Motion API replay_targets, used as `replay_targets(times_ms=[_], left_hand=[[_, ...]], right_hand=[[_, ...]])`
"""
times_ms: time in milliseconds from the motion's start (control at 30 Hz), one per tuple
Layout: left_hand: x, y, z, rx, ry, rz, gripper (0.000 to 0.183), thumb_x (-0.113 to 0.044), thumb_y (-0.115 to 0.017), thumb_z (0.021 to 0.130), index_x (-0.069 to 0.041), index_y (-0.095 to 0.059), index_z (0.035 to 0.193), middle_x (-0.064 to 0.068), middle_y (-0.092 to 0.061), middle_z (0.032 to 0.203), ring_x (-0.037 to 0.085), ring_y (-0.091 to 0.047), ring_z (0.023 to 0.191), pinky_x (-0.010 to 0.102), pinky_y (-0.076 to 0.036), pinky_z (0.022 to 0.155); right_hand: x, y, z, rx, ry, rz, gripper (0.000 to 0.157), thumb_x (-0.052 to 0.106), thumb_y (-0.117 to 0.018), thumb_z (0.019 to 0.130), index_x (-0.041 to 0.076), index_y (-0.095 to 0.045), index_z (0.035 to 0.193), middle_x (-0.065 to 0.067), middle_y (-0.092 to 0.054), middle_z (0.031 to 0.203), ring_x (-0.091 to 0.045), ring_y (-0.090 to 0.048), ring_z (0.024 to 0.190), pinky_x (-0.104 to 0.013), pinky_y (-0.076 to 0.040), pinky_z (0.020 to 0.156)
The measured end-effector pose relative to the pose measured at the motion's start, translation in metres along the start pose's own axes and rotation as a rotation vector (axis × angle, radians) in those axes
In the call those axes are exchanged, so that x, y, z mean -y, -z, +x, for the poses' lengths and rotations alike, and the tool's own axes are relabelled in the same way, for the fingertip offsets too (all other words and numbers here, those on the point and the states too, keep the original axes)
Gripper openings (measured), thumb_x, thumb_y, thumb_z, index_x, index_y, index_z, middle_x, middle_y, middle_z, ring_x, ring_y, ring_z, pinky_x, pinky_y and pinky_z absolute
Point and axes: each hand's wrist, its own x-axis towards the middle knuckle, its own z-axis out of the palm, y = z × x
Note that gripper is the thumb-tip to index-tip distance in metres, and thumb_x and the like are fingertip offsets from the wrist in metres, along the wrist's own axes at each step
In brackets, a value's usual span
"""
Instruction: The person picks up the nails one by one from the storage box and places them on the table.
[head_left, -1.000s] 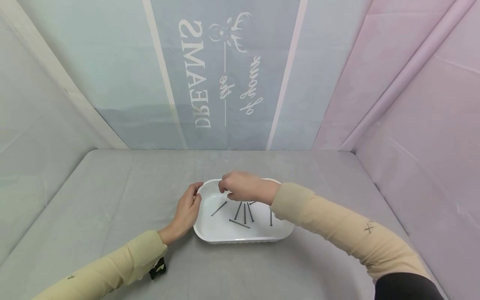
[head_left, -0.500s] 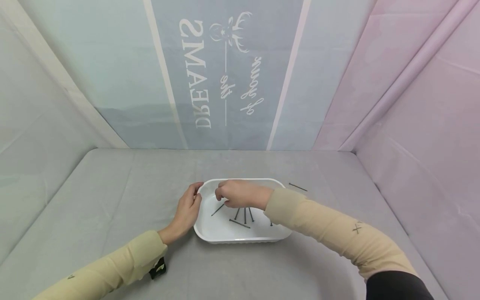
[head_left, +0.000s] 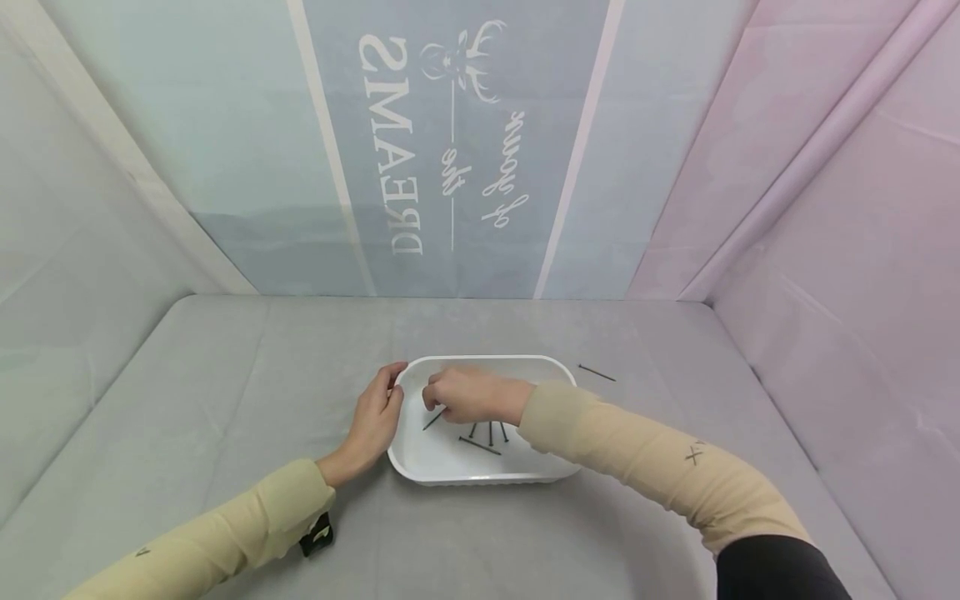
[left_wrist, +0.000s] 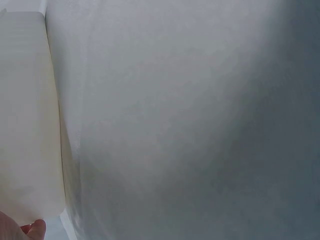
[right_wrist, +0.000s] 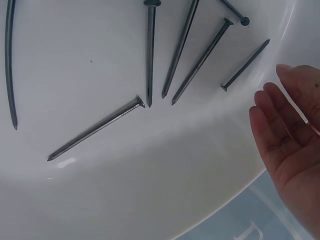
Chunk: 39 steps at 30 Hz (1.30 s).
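A white dish (head_left: 450,477) with rounded corners stands in front of me, several steel nails lying loose in it. My left hand (head_left: 372,421) holds the dish's left side, fingers and thumb at the rim. In the left wrist view, those fingertips (left_wrist: 35,229) touch the outer wall (left_wrist: 30,115). Over the dish, my right hand (head_left: 472,395) hovers, its fingers slightly bent and holding nothing. The nearest nail (right_wrist: 245,65) lies just beyond its fingertips in the right wrist view. Another nail (head_left: 480,446) lies crosswise, below several fanned-out nails (head_left: 491,433).
One nail (head_left: 596,372) lies on the grey cloth-covered surface, behind the dish to the right. A small black object (head_left: 317,533) sits by the left sleeve. A printed fabric wall (head_left: 465,275) closes off the back, with fabric walls at both sides.
My right hand has moved left and toward me inside the dish. The nail on the surface has come out from behind the sleeve. My left hand stays put.
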Motion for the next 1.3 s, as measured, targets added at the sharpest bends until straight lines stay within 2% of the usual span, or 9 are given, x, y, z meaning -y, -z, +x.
replay_targets(times_ms=[667, 1033, 1300], left_hand=[[0.002, 0.000, 0.001, -0.005, -0.011, -0.019, 0.034, -0.002, -0.036, 0.093, 0.004, -0.044, 0.126, 0.020, -0.055, 0.115, 0.030, -0.054, 0.103, 0.043, -0.045, 0.082], [0.002, 0.000, -0.001, 0.027, 0.026, -0.024, 0.035, -0.005, -0.034, 0.095, 0.000, -0.042, 0.129, 0.017, -0.053, 0.119, 0.028, -0.051, 0.110, 0.043, -0.045, 0.086], [0.002, 0.000, 0.000, 0.033, 0.023, -0.037, 0.035, -0.004, -0.034, 0.095, 0.000, -0.041, 0.129, 0.017, -0.052, 0.120, 0.028, -0.051, 0.109, 0.043, -0.044, 0.086]], right_hand=[[-0.001, -0.018, 0.012, 0.024, -0.001, -0.066, 0.017, 0.004, -0.065, 0.080, 0.012, -0.069, 0.094, 0.002, -0.062, 0.087, -0.008, -0.057, 0.077, -0.015, -0.044, 0.067], [-0.001, -0.025, 0.017, 0.018, -0.003, -0.091, 0.014, 0.003, -0.066, 0.080, 0.013, -0.069, 0.089, 0.003, -0.061, 0.084, -0.007, -0.057, 0.075, -0.013, -0.044, 0.066], [-0.001, -0.027, 0.018, 0.022, 0.002, -0.099, 0.007, 0.012, -0.061, 0.087, 0.012, -0.067, 0.089, 0.002, -0.062, 0.082, -0.007, -0.055, 0.071, -0.015, -0.043, 0.065]])
